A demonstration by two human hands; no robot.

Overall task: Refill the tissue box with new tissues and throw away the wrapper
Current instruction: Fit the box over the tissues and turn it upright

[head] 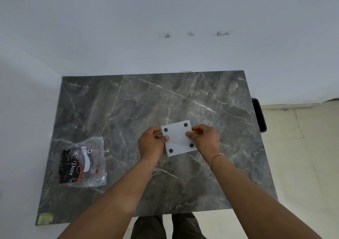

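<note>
Near the middle of the marble table (128, 101), a little toward its near-right part, both hands pinch a white square tissue box (178, 138) that lies bottom-up, four dark round feet showing at its corners. The left hand (151, 143) grips the box's left edge, thumb on top and fingers curled under or beside it; the right hand (203, 139) pinches the right edge the same way. Whether the base panel is being pressed on or pulled off cannot be told.

Well apart, by the table's near-left corner, lies the clear plastic wrapper (83, 163) with dark print, flattened and apparently empty. No loose tissues show anywhere on the table, so the new stack is probably inside the box already. What seems left: close the base, turn the box upright, and throw the wrapper away. A dark bin (259, 115) stands just beside the table's right edge, partly hidden.
</note>
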